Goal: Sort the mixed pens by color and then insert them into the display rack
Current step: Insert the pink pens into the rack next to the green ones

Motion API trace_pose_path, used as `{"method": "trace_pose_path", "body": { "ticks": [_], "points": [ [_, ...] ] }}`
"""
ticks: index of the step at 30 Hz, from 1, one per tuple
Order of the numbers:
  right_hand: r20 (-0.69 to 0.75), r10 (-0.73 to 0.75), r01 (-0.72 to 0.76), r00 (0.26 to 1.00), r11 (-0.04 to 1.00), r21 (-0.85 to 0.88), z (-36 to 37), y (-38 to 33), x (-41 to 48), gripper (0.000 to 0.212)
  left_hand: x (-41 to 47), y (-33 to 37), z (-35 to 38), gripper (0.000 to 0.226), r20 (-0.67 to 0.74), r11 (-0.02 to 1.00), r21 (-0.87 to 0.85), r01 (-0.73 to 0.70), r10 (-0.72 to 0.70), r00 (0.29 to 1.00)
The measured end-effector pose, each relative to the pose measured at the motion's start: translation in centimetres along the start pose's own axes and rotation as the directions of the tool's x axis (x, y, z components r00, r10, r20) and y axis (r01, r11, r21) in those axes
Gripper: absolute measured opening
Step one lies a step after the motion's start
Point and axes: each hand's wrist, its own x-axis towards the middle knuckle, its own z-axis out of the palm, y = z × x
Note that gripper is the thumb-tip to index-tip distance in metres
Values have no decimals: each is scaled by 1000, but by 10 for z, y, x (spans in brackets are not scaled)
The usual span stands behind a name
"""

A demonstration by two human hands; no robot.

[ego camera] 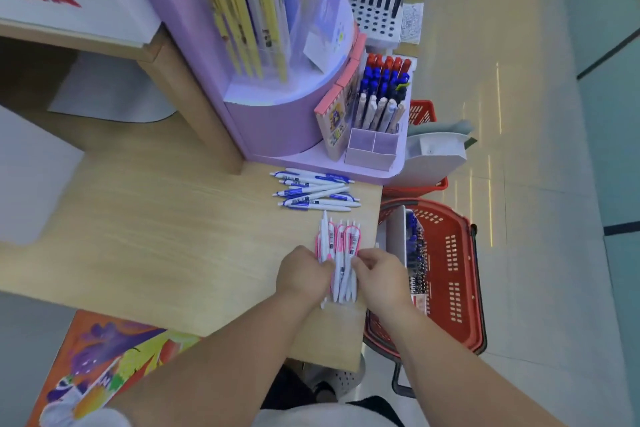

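Pink pens [341, 246]: bundled at near right of surface [173, 218], fingers of left hand [301, 270] and right hand [381, 277] apparently curled round them | blue pens [317, 192]: loose pile farther on, before display rack [277, 121] | red basket [450, 270]: right, off the surface.

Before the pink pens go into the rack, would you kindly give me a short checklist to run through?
1. Pink pens gathered in one bundle, gripped by left hand and right hand: ok.
2. Blue pens kept apart in their own pile, none among the pink: ok.
3. All pink pens facing the same way: cannot tell, the hands cover their near ends.
4. Free slot in the rack: the two-part box at its front looks empty: ok.
5. Bundle safely away from the table edge: not ok, it lies near the right edge, above the red basket.
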Motion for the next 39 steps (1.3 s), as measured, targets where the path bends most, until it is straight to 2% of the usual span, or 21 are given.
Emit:
{"method": "trace_pose_path", "body": {
  "ticks": [7,10,14,19,21,24,29,39],
  "points": [
    [28,61,-65,998,987,147,15,-8,1,9,6,7,2,23,79,1000,-27,-16,18,997],
    [53,91,-99,994,980,175,15,-12,5,12,6,5,-2,29,149,982,-189,-6,35,988],
    [112,92,-112,989,976,187,8,-20,2,12,-1,-2,-10,14,263,909,-413,51,65,963],
    [96,13,-25,995,991,130,-1,-29,-15,11,-16,-6,-14,13,308,859,-510,43,136,941],
    [72,-29,20,997,992,127,-9,-36,-23,9,-27,-2,-14,19,284,814,-580,29,169,944],
    [81,-114,100,990,983,153,-27,-48,-38,27,-47,4,-16,23,189,778,-628,-33,193,963],
    [149,-219,196,964,968,157,-52,-53,-68,16,-100,13,-20,21,90,737,-666,-118,236,967],
    [427,-344,265,837,935,234,-55,-66,-124,11,-188,-26,-19,21,-128,453,-881,-140,58,990]
  ]
}}
